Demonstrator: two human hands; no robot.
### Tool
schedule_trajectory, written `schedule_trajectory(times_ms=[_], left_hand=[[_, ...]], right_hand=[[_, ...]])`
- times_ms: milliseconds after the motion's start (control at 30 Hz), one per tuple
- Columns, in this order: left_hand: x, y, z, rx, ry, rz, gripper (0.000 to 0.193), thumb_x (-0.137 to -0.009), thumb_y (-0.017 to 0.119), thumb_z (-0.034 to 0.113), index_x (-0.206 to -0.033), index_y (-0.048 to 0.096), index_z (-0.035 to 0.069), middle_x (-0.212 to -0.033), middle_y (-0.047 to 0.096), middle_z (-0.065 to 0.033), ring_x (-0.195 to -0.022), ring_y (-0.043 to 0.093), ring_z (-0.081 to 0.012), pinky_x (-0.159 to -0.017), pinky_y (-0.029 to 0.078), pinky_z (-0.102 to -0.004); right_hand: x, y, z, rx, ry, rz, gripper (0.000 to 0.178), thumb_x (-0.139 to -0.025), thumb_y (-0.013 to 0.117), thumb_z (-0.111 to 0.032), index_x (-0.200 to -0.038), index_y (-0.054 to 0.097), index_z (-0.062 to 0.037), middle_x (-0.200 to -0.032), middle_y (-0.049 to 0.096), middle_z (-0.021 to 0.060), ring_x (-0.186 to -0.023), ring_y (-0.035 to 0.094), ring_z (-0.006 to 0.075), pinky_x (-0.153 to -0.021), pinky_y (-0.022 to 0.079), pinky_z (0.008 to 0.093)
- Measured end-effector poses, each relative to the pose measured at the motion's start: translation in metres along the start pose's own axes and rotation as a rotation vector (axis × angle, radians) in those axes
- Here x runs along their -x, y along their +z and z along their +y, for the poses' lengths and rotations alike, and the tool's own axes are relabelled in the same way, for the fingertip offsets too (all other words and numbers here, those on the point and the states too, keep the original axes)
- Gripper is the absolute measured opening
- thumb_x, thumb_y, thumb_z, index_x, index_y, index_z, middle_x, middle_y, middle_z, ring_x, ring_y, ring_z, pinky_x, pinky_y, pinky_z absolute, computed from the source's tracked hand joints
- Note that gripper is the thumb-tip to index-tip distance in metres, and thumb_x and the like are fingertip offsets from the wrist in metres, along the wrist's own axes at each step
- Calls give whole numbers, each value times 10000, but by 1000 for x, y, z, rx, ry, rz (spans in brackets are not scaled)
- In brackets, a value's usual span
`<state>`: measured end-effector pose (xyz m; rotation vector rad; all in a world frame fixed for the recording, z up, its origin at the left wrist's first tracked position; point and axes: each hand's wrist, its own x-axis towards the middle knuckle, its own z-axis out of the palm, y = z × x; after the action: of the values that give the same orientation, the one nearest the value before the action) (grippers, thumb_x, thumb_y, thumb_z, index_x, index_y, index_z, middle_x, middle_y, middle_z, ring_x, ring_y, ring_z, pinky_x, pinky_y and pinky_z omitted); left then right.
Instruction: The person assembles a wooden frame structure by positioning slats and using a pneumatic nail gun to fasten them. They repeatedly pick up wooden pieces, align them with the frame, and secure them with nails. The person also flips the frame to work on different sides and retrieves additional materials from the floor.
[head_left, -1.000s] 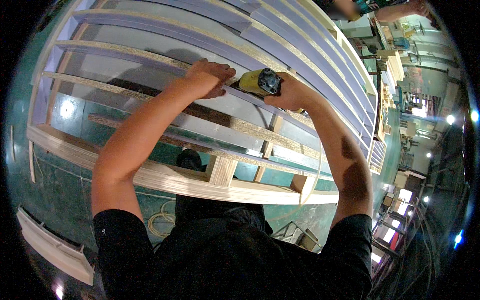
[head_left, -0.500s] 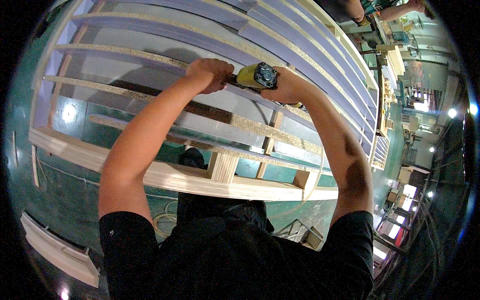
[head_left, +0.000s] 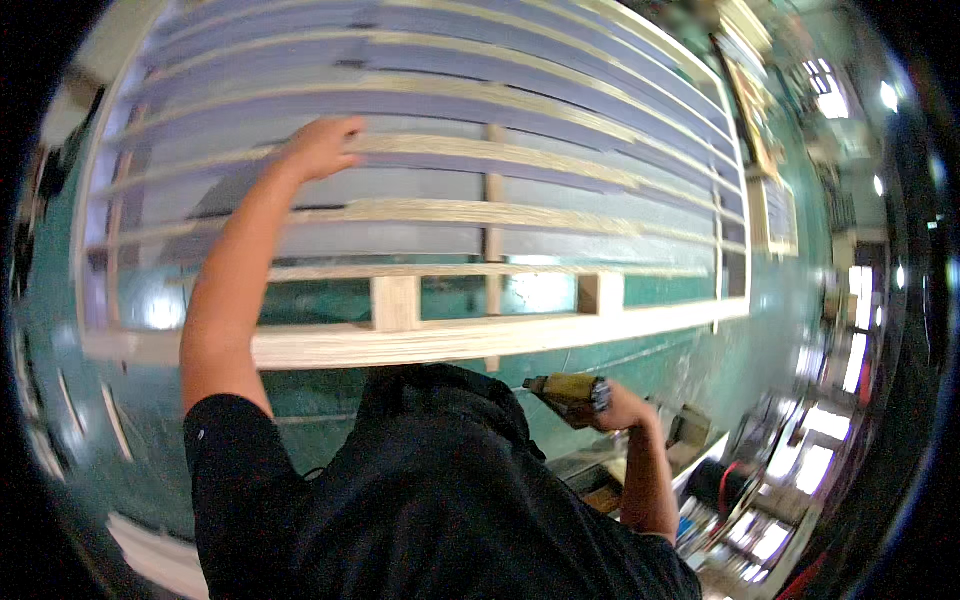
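The person's left hand (head_left: 325, 148) is stretched out over a slatted wooden frame (head_left: 540, 337), beside a light slat (head_left: 440, 148) well beyond the near rail (head_left: 320, 347). Its fingers point to the right, and because the picture is blurred there, one cannot tell whether that grip is closed on the slat, merely touching it or free of it. The right hand (head_left: 628, 408) is down on the near side of the frame, to the right of the body, its grip wrapped round the rear of a yellow and black power tool (head_left: 570, 395). The tool is well apart from the slat, held clear of the rail, with its dark nose facing left toward the person's black shirt (head_left: 430, 500). The frame spreads across the upper part of the view, its slats running roughly side to side, many with bluish-purple faces. Two wooden blocks, a left block (head_left: 397, 303) and a right block (head_left: 603, 294), meet the near rail from its far side. A narrow crosspiece (head_left: 493, 190) passes beneath the slats, and green floor (head_left: 310, 400) shows below the rail.
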<state>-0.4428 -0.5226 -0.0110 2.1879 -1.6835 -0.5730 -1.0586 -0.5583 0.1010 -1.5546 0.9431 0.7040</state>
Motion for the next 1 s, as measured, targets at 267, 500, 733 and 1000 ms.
schedule_trajectory(times_ms=[267, 500, 733, 1000], left_hand=[[-12, 22, -30, -162, 53, -41, 615, -863, 736, 169, -1416, 513, 16, -1374, 579, -222, -1295, 546, -387, -1097, 426, -464], [39, 34, 41, -231, 68, 389, 409, -960, 699, 208, -1294, 588, -1, -1185, 654, -176, -1075, 635, -335, -902, 517, -426], [216, 117, 276, 125, 382, -3, 236, -958, 671, 128, -1151, 643, -5, -1108, 669, -113, -977, 623, -228, -876, 511, -369], [355, 202, 334, -180, 192, -741, 92, -931, 698, 70, -981, 671, -2, -862, 688, -59, -777, 650, -155, -731, 530, -301]], right_hand=[[52, 276, 289, -949, 361, 952, 468, -797, 729, -88, -1231, 557, -65, -898, 610, 34, -776, 584, 160, -672, 502, 347], [107, 449, 478, -1051, 1081, 1555, 582, -913, 664, -203, -1381, 419, 41, -1225, 614, 290, -1068, 644, 409, -922, 504, 495], [154, 570, 608, -1022, 1566, 1332, 794, -945, 620, -239, -1568, 192, 4, -1235, 615, 305, -1124, 618, 478, -952, 498, 540], [168, 594, 693, -939, 1669, 1404, 813, -940, 668, -310, -1577, 252, -23, -1342, 518, 295, -1196, 570, 476, -1004, 482, 534]])
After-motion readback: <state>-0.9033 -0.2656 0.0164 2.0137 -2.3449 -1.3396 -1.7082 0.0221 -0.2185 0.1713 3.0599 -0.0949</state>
